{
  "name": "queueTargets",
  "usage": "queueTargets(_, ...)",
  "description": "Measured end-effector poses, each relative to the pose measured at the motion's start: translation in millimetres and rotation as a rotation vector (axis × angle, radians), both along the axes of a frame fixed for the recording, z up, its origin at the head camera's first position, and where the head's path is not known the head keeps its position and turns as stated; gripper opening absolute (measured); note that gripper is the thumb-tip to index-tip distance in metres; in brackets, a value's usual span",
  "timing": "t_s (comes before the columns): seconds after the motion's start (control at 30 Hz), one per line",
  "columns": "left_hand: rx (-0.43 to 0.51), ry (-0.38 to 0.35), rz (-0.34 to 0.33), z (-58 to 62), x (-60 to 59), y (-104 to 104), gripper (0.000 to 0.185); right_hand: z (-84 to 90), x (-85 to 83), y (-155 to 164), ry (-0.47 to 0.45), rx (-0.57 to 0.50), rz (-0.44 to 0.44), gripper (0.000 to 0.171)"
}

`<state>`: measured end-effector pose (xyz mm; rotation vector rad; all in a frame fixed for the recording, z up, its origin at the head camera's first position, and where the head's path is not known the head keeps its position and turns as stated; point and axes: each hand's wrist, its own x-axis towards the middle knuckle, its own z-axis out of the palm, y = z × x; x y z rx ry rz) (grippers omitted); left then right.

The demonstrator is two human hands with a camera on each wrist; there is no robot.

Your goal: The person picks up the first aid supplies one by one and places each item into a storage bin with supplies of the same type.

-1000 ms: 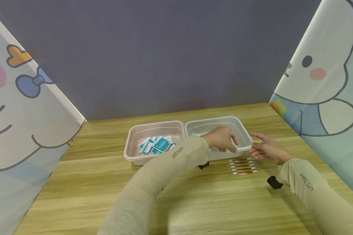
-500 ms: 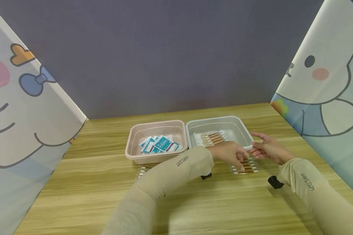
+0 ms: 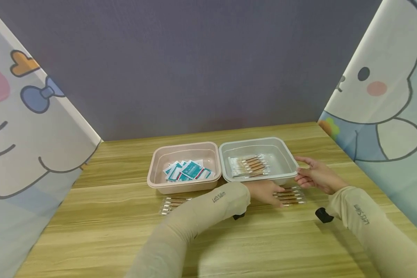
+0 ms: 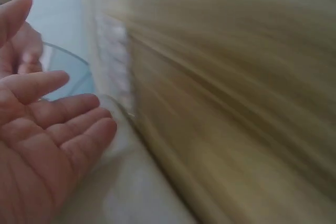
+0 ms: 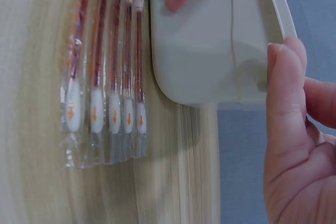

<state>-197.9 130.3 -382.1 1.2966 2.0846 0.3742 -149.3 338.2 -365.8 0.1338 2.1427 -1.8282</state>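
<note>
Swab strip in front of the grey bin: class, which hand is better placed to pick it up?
Probably the left hand: it rests at the swab strip. The right hand is beside the grey bin, fingers at its rim.

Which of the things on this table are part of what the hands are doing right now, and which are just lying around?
In use:
- strip of sealed brown-tipped swabs on the table, under the left hand
- grey plastic tray, its corner touched by the right hand
- swab strip lying in that tray

Lying about:
- pink plastic tray
- teal-and-white sachets
- another swab strip on the table
</note>
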Motion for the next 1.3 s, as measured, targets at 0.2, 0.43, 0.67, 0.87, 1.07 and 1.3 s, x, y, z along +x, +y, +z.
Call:
queueTargets(0.2,-0.016,-0.057,0.018,-6.1,-2.2,-3.7,0.062,-0.8,0.1,-0.9,0.002,-0.011,-0.001,0.065)
queueTargets(0.43,-0.169,-0.084,0.012,-7.3,1.2,-6.8,0.064,-2.3,0.3,-1.8,0.004,-0.014,0.002,0.066)
queueTargets(0.67,-0.075,0.004,-0.051,-9.0,-1.8,-7.2,0.044,-2.8,-0.2,-0.9,0.005,-0.024,0.000,0.066)
queueTargets(0.87,0.002,0.160,0.062,-11.3,6.1,-1.4,0.036,-2.0,-0.2,-0.7,0.002,-0.054,-0.002,0.066)
queueTargets(1.07,-0.071,0.255,0.236,-17.6,14.4,3.0,0.034,-0.1,0.0,-2.9,0.004,-0.062,-0.003,0.066)
queueTargets(1.3,-0.121,0.192,0.325,-19.0,20.1,7.4,0.029,0.1,-0.1,-3.0,-0.006,-0.055,-0.009,0.065)
